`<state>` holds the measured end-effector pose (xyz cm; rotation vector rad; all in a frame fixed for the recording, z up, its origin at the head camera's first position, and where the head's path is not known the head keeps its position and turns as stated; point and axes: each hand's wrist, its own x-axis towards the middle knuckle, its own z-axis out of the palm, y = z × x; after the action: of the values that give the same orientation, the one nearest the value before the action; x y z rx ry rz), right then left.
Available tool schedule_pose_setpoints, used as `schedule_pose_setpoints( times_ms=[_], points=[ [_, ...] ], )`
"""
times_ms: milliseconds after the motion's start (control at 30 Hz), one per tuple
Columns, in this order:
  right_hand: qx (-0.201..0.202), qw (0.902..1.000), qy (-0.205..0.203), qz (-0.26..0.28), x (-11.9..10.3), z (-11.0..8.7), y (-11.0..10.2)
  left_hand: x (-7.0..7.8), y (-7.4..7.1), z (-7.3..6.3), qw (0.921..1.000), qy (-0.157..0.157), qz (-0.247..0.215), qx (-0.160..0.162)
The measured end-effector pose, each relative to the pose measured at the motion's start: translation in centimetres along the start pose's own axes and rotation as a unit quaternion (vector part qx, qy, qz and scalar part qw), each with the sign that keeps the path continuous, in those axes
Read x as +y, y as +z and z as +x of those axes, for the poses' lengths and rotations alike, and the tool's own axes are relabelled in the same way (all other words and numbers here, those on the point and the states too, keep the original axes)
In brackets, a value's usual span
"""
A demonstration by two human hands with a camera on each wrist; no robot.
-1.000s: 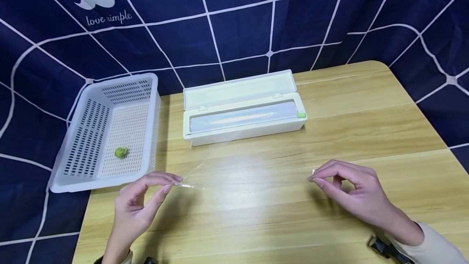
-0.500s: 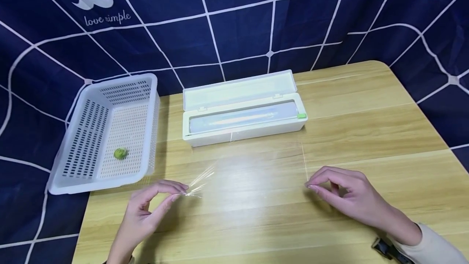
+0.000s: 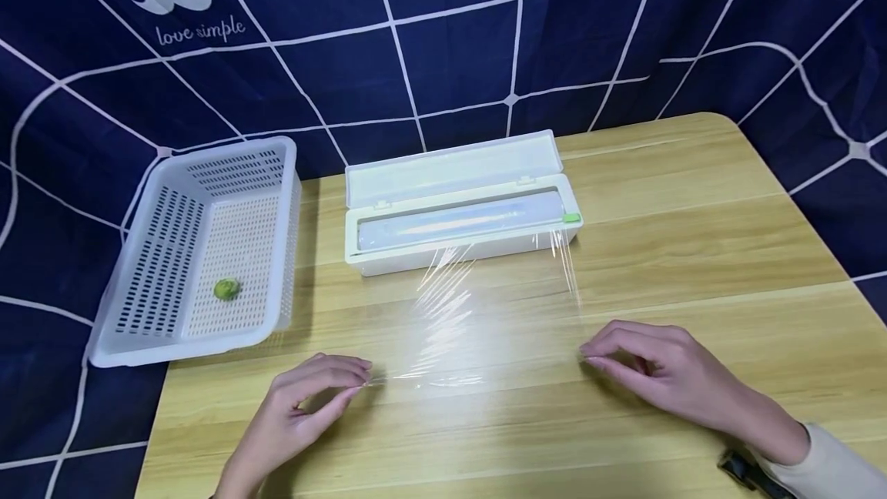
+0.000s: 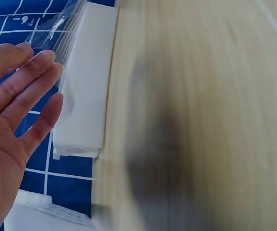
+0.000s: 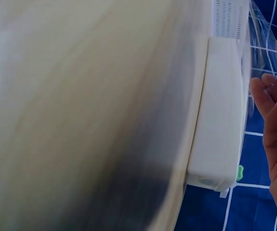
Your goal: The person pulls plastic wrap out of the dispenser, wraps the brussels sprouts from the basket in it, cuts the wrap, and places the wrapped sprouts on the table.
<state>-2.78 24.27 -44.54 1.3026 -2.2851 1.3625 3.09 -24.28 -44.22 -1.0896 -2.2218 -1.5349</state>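
Note:
A sheet of clear plastic wrap (image 3: 443, 322) stretches toward me from a white dispenser box (image 3: 464, 245), its creases catching the light. My left hand (image 3: 315, 399) pinches the sheet's near left corner between thumb and fingertips. At the near right corner my right hand (image 3: 651, 364) pinches the film the same way. Inside the box, whose lid (image 3: 453, 168) is raised, lies a shiny roll (image 3: 460, 219); a green slider (image 3: 571, 218) sits at the box's right end. In the left wrist view the film (image 4: 56, 31) runs from the fingertips past the box.
To the left of the box stands a white perforated basket (image 3: 280, 252) holding one small round green vegetable (image 3: 226, 289). A navy cloth with white lines (image 3: 457, 52) hangs behind the wooden table (image 3: 693, 252).
My left hand has moved right and toward me, and the bunched left corner of the film has spread out. The right hand has barely moved. More of the film's creases show near the box.

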Motion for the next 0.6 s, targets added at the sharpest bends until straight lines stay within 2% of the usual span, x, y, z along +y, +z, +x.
schedule_pose_setpoints(
  times_ms=[400, 600],
  points=[
    [-0.058, 0.9978, -0.023, -0.02, 1.2, -1.0, -0.2, -1.5, 0.5, -1.1, 0.9989, 0.004, 0.039, -0.026],
    [-0.105, 0.9935, 0.02, -0.038, 1.3, -1.2, -0.6, -2.2, 0.3, -1.4, 0.9956, -0.011, 0.074, -0.056]
  ],
)
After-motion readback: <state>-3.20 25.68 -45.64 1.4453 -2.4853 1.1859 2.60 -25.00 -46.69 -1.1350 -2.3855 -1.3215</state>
